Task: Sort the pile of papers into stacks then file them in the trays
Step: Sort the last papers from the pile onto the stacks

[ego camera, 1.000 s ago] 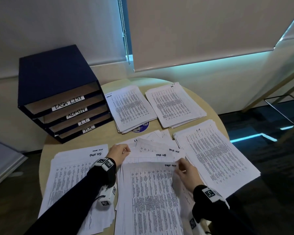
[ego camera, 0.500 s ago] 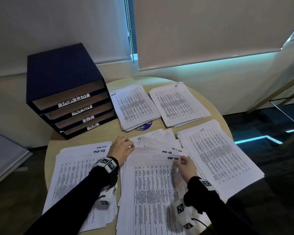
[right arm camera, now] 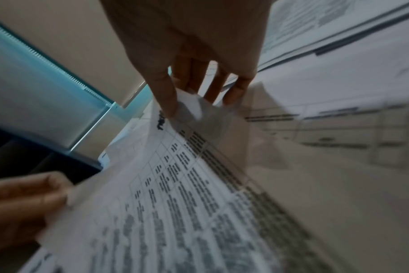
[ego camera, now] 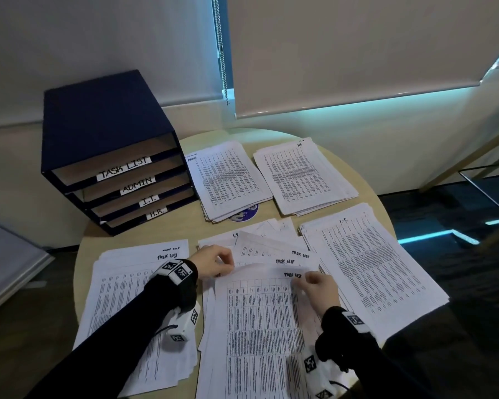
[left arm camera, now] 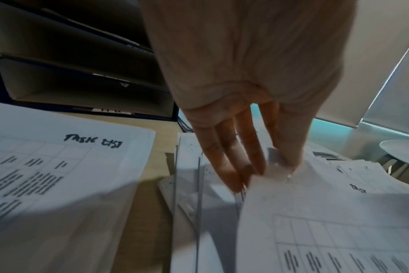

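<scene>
An unsorted pile of printed sheets (ego camera: 271, 246) lies fanned at the middle of the round table (ego camera: 84, 254). Its top sheet (ego camera: 260, 326), marked TASK LIST, is lifted at both upper corners. My left hand (ego camera: 215, 262) pinches the top left corner of that top sheet (left arm camera: 315, 230) between thumb and fingers. My right hand (ego camera: 314, 286) pinches the top right corner of the top sheet (right arm camera: 163, 203). A sorted TASK LIST stack (ego camera: 133, 298) lies left of the pile. The blue tray unit (ego camera: 104, 133) stands at the back left, with slots labelled TASK LIST, ADMIN, I.T. and H.R.
Three more stacks lie on the table: one at the back centre (ego camera: 226, 180), one at the back right (ego camera: 303, 175), a large I.T. stack (ego camera: 366, 269) on the right. A round blue sticker (ego camera: 244, 215) peeks from under the centre stack. Window blinds hang behind.
Both hands have closed on the top sheet's upper corners and raised them off the pile. The head view has shifted slightly.
</scene>
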A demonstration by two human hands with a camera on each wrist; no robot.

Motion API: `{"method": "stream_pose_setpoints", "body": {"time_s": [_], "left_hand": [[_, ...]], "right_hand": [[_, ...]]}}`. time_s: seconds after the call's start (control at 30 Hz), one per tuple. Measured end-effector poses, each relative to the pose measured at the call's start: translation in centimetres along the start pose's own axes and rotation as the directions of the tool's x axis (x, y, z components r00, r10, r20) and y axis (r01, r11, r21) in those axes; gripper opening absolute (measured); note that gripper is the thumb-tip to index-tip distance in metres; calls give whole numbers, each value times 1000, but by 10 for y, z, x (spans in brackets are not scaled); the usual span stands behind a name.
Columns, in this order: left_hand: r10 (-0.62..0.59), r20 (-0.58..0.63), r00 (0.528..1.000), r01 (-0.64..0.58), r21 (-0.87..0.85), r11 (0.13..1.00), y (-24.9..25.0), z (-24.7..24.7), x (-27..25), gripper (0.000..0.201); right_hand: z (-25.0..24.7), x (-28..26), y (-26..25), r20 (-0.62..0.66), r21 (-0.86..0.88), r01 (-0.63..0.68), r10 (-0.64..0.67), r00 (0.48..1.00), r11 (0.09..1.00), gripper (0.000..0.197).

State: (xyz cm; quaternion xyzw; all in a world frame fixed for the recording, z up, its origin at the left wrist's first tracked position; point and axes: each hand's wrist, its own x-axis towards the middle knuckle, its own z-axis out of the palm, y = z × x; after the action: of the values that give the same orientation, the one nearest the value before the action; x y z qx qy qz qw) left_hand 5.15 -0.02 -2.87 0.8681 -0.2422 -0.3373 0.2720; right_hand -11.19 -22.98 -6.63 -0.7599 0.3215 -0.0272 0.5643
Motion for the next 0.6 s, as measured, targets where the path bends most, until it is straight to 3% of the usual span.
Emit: {"method": "stream_pose_setpoints", "body": {"time_s": [0.1, 0.17, 0.23, 0.33, 0.47, 0.6], "left_hand": [[-104, -116, 988, 106, 11, 994, -2, 8, 11, 18], [-125, -159, 979, 144, 119, 982, -4, 13, 20, 26], [-130, -143, 981, 159, 213, 964, -7, 17, 25, 21], [-139, -137, 981, 174, 293, 940, -9, 18, 27, 6], [-82, -235, 968, 165, 357, 919, -8, 18, 25, 13], [-79, -192, 978, 151, 399, 905, -7, 15, 24, 7]], "right_hand": [[-3, -9, 2, 69, -34, 56, -54, 996, 998, 30], [-4, -13, 0, 115, -42, 87, -82, 990, 995, 25], [-2, -12, 2, 130, -53, 107, -99, 987, 993, 26], [-1, -7, 3, 73, 14, 38, -39, 997, 999, 20], [1, -6, -1, 88, 146, -83, 71, 994, 986, 46], [8, 1, 6, 165, -82, -44, 57, 985, 996, 9]]}}
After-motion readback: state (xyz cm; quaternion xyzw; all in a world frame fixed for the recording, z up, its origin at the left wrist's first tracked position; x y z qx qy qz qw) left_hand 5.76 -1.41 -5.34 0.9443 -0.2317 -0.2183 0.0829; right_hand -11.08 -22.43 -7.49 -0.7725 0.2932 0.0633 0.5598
